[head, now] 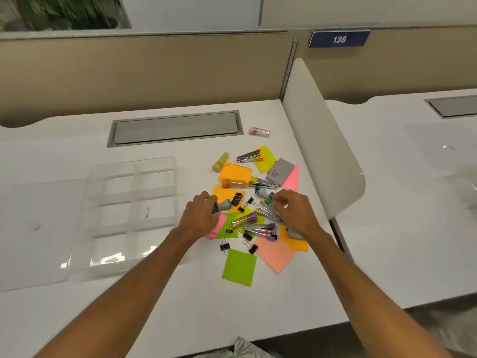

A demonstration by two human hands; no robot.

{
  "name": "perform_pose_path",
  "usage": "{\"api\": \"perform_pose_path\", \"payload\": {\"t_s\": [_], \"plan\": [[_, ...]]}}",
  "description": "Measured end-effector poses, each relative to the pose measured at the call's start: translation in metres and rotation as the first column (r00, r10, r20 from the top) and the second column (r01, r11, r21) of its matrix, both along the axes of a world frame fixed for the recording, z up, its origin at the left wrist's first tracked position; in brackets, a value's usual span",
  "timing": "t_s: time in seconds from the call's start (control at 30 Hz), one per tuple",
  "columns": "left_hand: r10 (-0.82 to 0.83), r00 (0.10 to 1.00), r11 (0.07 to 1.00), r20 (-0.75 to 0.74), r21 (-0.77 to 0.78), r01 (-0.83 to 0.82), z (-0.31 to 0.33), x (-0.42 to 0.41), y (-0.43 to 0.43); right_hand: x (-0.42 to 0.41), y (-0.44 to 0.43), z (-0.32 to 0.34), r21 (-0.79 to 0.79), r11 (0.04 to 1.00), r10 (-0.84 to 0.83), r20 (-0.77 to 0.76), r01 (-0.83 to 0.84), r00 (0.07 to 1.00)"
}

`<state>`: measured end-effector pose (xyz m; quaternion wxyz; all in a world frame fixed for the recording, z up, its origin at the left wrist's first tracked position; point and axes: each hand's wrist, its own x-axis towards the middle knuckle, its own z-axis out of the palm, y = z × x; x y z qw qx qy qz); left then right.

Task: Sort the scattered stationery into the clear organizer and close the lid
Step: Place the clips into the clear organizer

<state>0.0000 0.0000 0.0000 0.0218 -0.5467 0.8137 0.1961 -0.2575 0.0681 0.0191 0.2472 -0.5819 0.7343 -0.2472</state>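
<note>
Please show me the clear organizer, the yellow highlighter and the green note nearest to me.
clear organizer (135, 192): head view, on its middle divider.
yellow highlighter (220, 162): head view, on its barrel.
green note (239, 267): head view, on its centre.

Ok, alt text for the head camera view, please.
Two hands reach into a pile of sticky notes, staplers and binder clips on a white desk: the left hand grips a teal-and-grey item, the right hand pinches a teal-ended stapler. An open clear organizer sits left of the pile, its lid beside it.

White desk (219, 319) w/ beige partition (142, 73), curved divider (322, 151), "138" sign (339, 39).
</note>
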Motion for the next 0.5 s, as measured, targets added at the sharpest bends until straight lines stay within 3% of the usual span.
{"api": "perform_pose_path", "payload": {"t_s": [0.23, 0.37, 0.5], "plan": [[-0.083, 0.967, 0.987, 0.240, -0.113, 0.112, -0.015, -0.012, -0.007, -0.019, 0.002, -0.028, 0.097, 0.979, -0.178, -0.043, 0.182, 0.983], [-0.086, 0.971, 0.984, 0.224, -0.132, 0.118, -0.017, -0.013, -0.010, -0.028, -0.005, -0.036, 0.106, 0.982, -0.149, -0.070, 0.156, 0.986], [-0.023, 0.996, 0.986, 0.083, -0.161, 0.037, -0.013, -0.011, -0.011, -0.030, -0.019, -0.039, 0.123, 0.987, -0.096, -0.098, 0.108, 0.991]]}}
